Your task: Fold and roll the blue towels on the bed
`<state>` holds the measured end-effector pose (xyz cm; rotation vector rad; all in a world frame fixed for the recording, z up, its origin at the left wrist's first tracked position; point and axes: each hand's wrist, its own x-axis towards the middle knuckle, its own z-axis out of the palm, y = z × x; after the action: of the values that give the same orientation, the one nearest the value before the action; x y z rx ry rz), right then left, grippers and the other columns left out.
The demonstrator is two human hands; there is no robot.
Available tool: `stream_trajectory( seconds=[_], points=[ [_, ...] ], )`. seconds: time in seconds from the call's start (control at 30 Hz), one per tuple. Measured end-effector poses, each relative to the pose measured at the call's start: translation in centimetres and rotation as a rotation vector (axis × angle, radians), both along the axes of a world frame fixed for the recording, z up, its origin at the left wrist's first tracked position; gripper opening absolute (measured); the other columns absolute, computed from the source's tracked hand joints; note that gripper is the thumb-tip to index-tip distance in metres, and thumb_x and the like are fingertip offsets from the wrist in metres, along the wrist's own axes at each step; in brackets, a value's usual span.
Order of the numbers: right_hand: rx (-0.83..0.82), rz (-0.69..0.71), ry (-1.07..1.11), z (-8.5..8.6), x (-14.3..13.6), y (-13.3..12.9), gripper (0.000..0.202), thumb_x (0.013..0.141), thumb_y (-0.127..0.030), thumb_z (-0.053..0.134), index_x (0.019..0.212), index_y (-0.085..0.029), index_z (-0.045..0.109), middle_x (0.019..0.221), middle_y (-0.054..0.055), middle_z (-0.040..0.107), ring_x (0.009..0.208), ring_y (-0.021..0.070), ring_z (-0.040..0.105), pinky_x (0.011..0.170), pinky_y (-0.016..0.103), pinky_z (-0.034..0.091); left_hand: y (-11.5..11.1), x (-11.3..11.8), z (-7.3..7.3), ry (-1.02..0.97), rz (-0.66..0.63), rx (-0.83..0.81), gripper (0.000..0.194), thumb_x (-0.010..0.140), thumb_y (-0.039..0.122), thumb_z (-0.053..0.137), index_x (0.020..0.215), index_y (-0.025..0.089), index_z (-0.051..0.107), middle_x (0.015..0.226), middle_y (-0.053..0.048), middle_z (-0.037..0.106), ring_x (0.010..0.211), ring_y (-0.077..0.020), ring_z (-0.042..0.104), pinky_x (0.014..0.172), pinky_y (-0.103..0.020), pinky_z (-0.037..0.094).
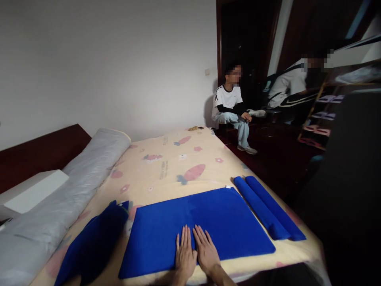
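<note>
A blue cloth mat (pixel 238 222) lies spread flat on the bed, a small white tag at its far edge. My left hand (pixel 185 252) rests palm down on its near middle, fingers stretched out. Beside it, thumbs close together, my right hand (pixel 205 246) lies flat on the same cloth with its fingers extended. Neither hand grips anything. To the right are two blue rolls of cloth (pixel 262 208), side by side. A crumpled heap of blue cloth (pixel 95 242) sits left of the mat.
The bed (pixel 160 171) has a cream sheet with pink prints. Along its left side run a long grey bolster (pixel 86 174) and a white box (pixel 35 190). One person (pixel 229 101) sits beyond the bed; another person (pixel 288 83) bends near a shoe rack (pixel 320 115).
</note>
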<state>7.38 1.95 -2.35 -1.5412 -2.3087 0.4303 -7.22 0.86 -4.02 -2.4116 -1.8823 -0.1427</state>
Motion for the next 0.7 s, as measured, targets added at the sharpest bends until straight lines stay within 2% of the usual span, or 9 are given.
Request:
stream_trajectory(
  seconds=[0.1, 0.17, 0.37, 0.53, 0.7],
  points=[
    [-0.001, 0.021, 0.031, 0.1, 0.2, 0.0, 0.057, 0.095, -0.028, 0.031, 0.151, -0.020, 0.024, 0.157, 0.003, 0.021, 0.146, 0.0239, 0.021, 0.119, 0.048, 0.022, 0.1, -0.4, 0.2, -0.044, -0.018, -0.019, 0.077, 0.085, 0.015, 0.038, 0.152, 0.022, 0.002, 0.161, -0.004, 0.014, 0.148, -0.0228, 0.020, 0.120, -0.048, 0.026],
    [0.009, 0.029, 0.038, 0.1, 0.3, 0.0, 0.056, 0.097, -0.034, 0.030, 0.151, -0.020, 0.023, 0.157, 0.003, 0.021, 0.146, 0.0247, 0.021, 0.119, 0.049, 0.022, 0.0, -0.5, 0.4, -0.064, -0.017, -0.014, 0.075, 0.086, 0.014, 0.036, 0.152, 0.023, 0.003, 0.161, -0.003, 0.014, 0.148, -0.0210, 0.020, 0.120, -0.047, 0.026],
    [0.052, 0.007, 0.020, -0.4, 0.0, 0.0, 0.059, 0.094, -0.028, 0.034, 0.151, -0.020, 0.024, 0.157, 0.004, 0.021, 0.146, 0.0262, 0.022, 0.118, 0.050, 0.021, -0.2, -0.5, 0.7, -0.051, -0.028, -0.014, 0.079, 0.083, 0.012, 0.038, 0.152, 0.022, 0.001, 0.161, -0.003, 0.013, 0.148, -0.0218, 0.019, 0.120, -0.046, 0.025],
    [0.059, 0.003, 0.011, -0.5, -0.2, 0.0, 0.061, 0.092, -0.025, 0.036, 0.152, -0.020, 0.025, 0.157, 0.004, 0.021, 0.146, 0.0253, 0.022, 0.119, 0.048, 0.020, 0.0, -0.6, 0.4, -0.033, -0.014, -0.009, 0.083, 0.081, 0.013, 0.040, 0.152, 0.022, 0.000, 0.161, -0.004, 0.014, 0.148, -0.0235, 0.020, 0.120, -0.047, 0.025],
    [0.055, -0.040, 0.024, 0.1, 1.9, 0.2, 0.065, 0.088, -0.028, 0.039, 0.152, -0.023, 0.027, 0.158, 0.003, 0.018, 0.146, 0.0257, 0.021, 0.119, 0.050, 0.019, -0.7, -2.1, 0.9, -0.034, 0.037, -0.010, 0.086, 0.077, 0.011, 0.041, 0.152, 0.023, 0.002, 0.161, -0.002, 0.015, 0.148, -0.0229, 0.020, 0.120, -0.048, 0.024]
  ],
)
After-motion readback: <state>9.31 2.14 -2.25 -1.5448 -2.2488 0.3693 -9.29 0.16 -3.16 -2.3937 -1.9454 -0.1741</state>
